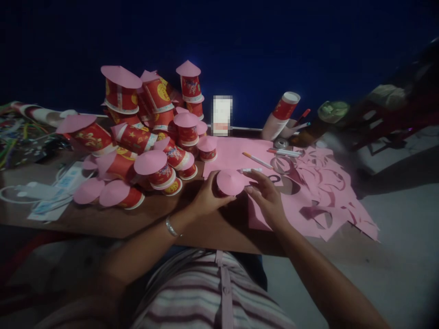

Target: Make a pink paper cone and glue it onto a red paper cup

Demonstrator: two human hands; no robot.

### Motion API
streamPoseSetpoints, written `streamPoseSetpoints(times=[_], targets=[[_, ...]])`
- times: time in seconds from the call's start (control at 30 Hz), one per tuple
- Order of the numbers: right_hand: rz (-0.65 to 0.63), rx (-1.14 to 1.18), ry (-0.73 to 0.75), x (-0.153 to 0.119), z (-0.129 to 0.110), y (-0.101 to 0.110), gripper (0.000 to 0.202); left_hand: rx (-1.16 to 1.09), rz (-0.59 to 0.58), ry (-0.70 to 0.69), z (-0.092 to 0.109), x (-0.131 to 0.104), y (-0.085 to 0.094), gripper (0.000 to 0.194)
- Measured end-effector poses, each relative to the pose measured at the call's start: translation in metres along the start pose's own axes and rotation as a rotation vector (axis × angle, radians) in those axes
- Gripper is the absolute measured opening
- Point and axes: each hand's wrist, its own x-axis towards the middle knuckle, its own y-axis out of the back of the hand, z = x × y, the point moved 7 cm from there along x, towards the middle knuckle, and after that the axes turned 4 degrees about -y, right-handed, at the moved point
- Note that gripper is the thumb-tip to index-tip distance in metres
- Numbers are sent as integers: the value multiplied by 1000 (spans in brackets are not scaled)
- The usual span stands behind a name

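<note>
My left hand (210, 197) is wrapped round a small paper cup topped by a pink paper cone (230, 182), holding it near the table's front edge. The cone hides most of the cup. At the cone's right side is my right hand (266, 195), thumb and forefinger apart, fingertips close to the rim; whether they touch it I cannot tell. A small white tube-like piece (252, 170) shows just beyond the right forefinger. Left of my hands, red printed paper cups with pink cone tops (154, 169) are piled and stacked.
Pink paper sheets and cut scraps (322, 183) spread over the right side. An orange-and-white pen (257, 161) and a tape roll (281, 144) lie there. A red cup stack (286, 107) stands behind. A lit phone (222, 114) is at the back; a white cable (10, 194) lies left.
</note>
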Motion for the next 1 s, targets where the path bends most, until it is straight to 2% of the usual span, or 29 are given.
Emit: streamPoseSetpoints(times=[0.17,0.33,0.47,0.63,0.73,0.87,1.0], targets=[[-98,-21,80,-3,-12,-10,65,18,-89,55,-5,-8,-12,79],[-113,-216,112,-5,-16,-16,67,39,-113,92,-8,-10,-14,82],[-114,-284,147,-5,-17,-20,66,83,-122,81,-11,-10,-15,82],[-124,-332,182,-5,-20,-23,68,3,-125,93,-14,-11,-16,81],[-133,-360,185,-6,-19,-23,72,9,-149,87,-12,-12,-17,79],[-137,-412,185,-8,-17,-23,73,128,-187,89,-6,-12,-13,75],[-130,-418,210,-11,-18,-23,73,229,-225,26,2,-10,-9,65]])
